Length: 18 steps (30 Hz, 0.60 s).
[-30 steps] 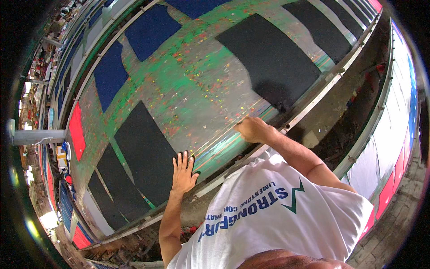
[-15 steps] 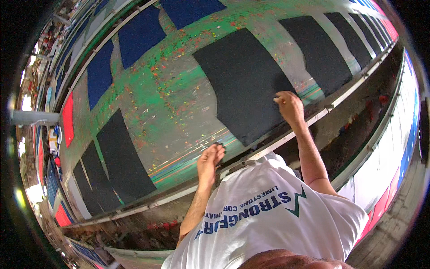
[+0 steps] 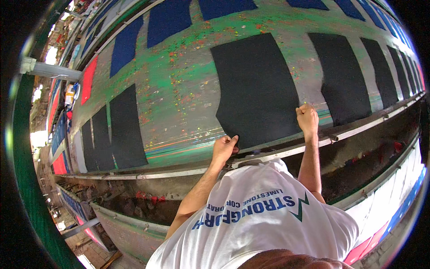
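A black fabric panel lies flat on the long, paint-stained table in front of me. At its near left corner, my left hand is closed, thumb and forefinger pinching the cloth. My right hand is at the panel's right edge near the front, its fingers curled in against the fabric. The fingertips there are partly hidden, but they appear to grip the edge.
More black panels lie in a row to the right, others to the left. Blue panels line the far side, with a red piece at far left. A pale rail runs along the table's near edge.
My left hand has come onto the panel's near left corner and pinched it. My right hand has moved to the panel's right edge. The view has swung, and the panel lies flatter and straighter.
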Each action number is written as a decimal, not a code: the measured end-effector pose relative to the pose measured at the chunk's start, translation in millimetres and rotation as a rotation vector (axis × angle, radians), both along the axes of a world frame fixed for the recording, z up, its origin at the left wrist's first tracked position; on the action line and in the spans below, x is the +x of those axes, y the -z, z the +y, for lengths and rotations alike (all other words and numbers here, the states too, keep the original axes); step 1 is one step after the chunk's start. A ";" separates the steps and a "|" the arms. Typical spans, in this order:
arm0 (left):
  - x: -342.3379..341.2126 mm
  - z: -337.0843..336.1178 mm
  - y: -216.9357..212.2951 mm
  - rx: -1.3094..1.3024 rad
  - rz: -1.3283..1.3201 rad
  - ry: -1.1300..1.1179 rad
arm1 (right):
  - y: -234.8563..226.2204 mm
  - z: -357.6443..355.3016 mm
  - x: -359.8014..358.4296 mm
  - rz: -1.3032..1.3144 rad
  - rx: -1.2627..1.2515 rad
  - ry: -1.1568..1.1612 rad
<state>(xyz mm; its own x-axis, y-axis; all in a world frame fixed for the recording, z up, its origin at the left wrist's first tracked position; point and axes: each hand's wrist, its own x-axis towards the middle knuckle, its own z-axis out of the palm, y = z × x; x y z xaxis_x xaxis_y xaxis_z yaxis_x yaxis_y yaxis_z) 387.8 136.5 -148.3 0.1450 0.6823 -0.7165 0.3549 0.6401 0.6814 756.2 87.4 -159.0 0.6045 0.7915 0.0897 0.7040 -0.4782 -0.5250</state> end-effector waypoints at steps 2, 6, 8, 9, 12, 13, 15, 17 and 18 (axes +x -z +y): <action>4.9 -3.5 2.9 0.165 -0.074 -0.128 | -2.3 3.9 4.5 0.086 0.038 -0.066; 10.0 -6.4 4.6 0.319 -0.021 -0.264 | -14.6 7.4 6.7 0.485 0.115 -0.108; 9.4 0.0 5.8 0.304 0.010 -0.212 | -21.6 10.2 8.6 0.536 0.054 -0.085; 10.5 2.1 7.3 0.386 0.061 -0.166 | -24.7 12.8 10.2 0.557 0.042 -0.086; 18.3 4.5 14.4 0.574 0.179 -0.150 | -34.0 14.7 17.5 0.423 -0.057 -0.298; 19.2 8.5 16.8 0.630 0.208 -0.114 | -37.9 16.0 21.7 0.364 -0.161 -0.347; 21.1 20.7 19.3 0.720 0.238 -0.057 | -45.3 15.6 24.7 0.354 -0.175 -0.441; 27.2 25.8 16.8 0.792 0.175 -0.121 | -57.4 13.7 28.0 0.397 -0.256 -0.463; 28.1 29.7 13.2 0.813 0.124 -0.126 | -62.7 12.1 26.2 0.453 -0.199 -0.477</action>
